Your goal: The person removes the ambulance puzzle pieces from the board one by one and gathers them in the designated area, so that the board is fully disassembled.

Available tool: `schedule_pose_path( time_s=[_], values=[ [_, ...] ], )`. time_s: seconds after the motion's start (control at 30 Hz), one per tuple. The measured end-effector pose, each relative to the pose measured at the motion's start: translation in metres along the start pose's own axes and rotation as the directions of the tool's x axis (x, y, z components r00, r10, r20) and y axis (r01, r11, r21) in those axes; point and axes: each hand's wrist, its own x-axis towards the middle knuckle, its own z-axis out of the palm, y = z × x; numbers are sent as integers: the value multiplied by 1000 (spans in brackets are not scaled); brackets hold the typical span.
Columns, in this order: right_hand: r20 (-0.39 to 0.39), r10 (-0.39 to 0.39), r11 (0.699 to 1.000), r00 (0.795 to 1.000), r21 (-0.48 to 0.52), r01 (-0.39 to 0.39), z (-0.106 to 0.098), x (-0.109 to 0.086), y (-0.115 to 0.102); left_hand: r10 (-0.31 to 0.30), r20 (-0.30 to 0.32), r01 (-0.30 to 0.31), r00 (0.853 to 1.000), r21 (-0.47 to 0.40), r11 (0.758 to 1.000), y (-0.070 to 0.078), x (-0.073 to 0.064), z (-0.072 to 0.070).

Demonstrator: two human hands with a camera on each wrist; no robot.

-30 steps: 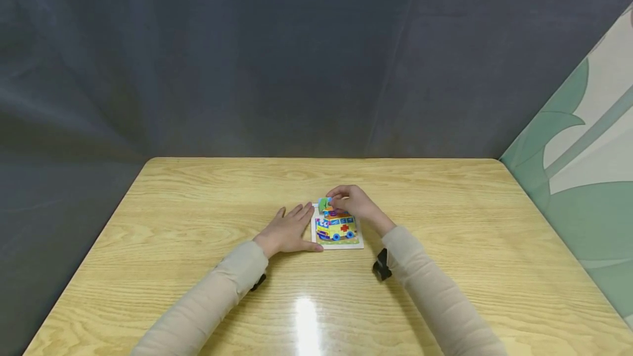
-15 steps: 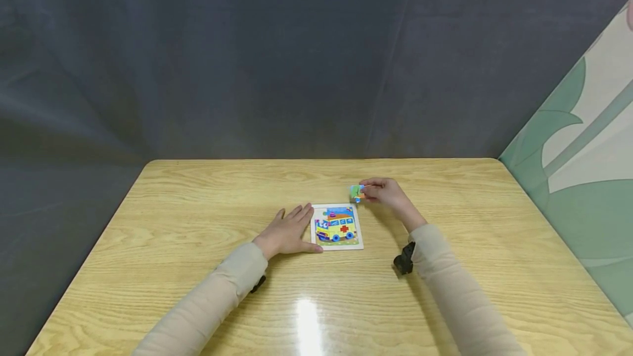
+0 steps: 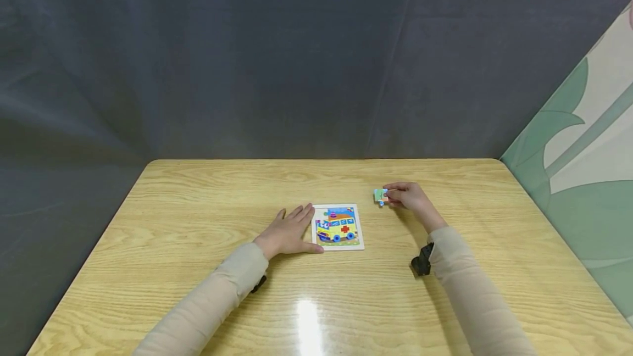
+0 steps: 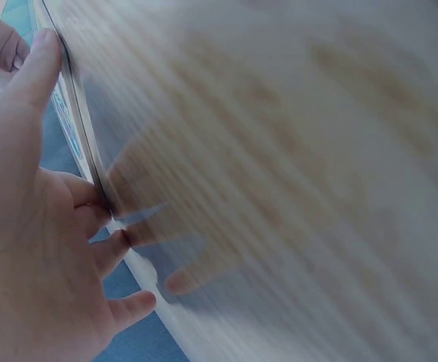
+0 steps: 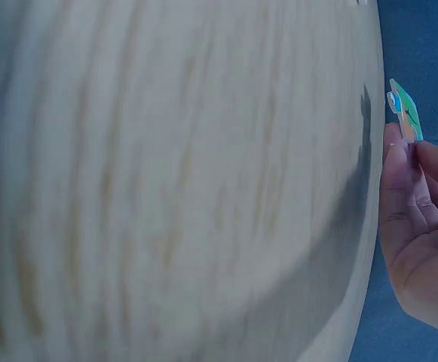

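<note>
A square jigsaw puzzle (image 3: 341, 229) in a white frame lies on the table, picturing a yellow ambulance with a red cross. Its upper left corner shows a bare white gap. My left hand (image 3: 287, 232) lies spread at the frame's left side, fingertips and thumb on its edge. To the right of the frame, my right hand (image 3: 409, 198) pinches a green and orange puzzle piece (image 3: 381, 196) between thumb and fingers. In the right wrist view this puzzle piece (image 5: 407, 111) is held up on edge, raised over the table.
The wooden table (image 3: 198, 196) reaches back to a dark curtain (image 3: 306, 70). A wall with green leaf shapes (image 3: 583, 180) stands on the right. Black wrist cameras (image 3: 422, 260) hang under both sleeves.
My right hand has lifted the puzzle piece away from the frame's upper left corner and carried it to the right, uncovering the gap. The left hand has stayed in place.
</note>
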Motion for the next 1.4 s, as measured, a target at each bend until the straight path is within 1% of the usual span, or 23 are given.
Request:
schedule_pose_path(
  time_s=[0.17, 0.33, 0.57, 0.77, 0.9, 1.03, 1.17, 1.3, 1.4],
  values=[
    [10, 34, 999, 999, 24, -34, -4, 2, 5, 3, -6, -3, 1000, -7, 1000, -1, 0, 1],
    [6, 36, 999, 999, 6, -36, -4, 2, 8, -2, -2, 2, 1000, -10, 1000, -2, 0, 0],
    [7, -3, 999, 1000, -51, 3, -5, 2, 11, -6, 2, 6, 1000, -4, 1000, 0, -1, -2],
    [4, -27, 998, 1000, -52, 27, -6, 0, 13, -4, 7, 4, 1000, 6, 1000, 1, 1, -1],
    [5, -26, 998, 1000, -63, 27, -8, -3, 11, -1, 6, 1, 1000, 8, 1000, 1, 2, 0],
    [-15, -22, 997, 1000, -69, 21, -10, -4, 10, 6, 4, -6, 1000, 9, 1000, 1, 2, 0],
    [-34, -47, 994, 998, -102, 44, -10, -3, 5, 5, 9, -5, 1000, 12, 1000, 1, 2, 0],
    [-17, -76, 985, 997, -155, 72, -4, -1, -4, 3, 9, -3, 1000, 8, 1000, 0, 2, 0],
    [13, -101, 978, 995, -179, 102, 7, 1, -11, 5, 4, -5, 1000, 11, 1000, 0, 2, -1]
  ],
)
